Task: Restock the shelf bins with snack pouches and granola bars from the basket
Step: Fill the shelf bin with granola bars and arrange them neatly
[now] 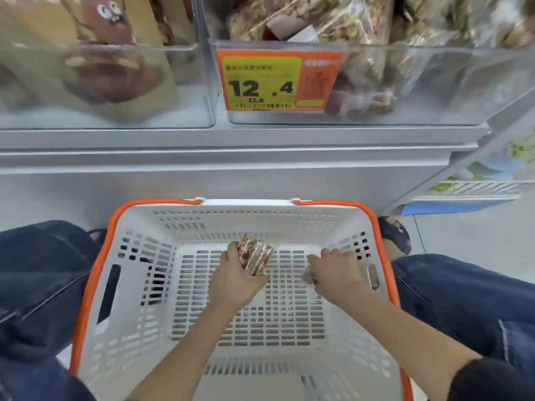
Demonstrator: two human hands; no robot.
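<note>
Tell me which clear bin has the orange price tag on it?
The right bin, full of clear bags of granola bars, wears the orange price tag showing 12.4. The left bin holds brown pouches and has no tag.

We see a white slotted basket with an orange rim on the floor below the shelf, and granola bars in clear wrappers are gripped in the left hand above its bottom. On the shelf stand two clear bins: the left bin holds tan snack pouches, and the right bin holds clear-wrapped bars.
</note>
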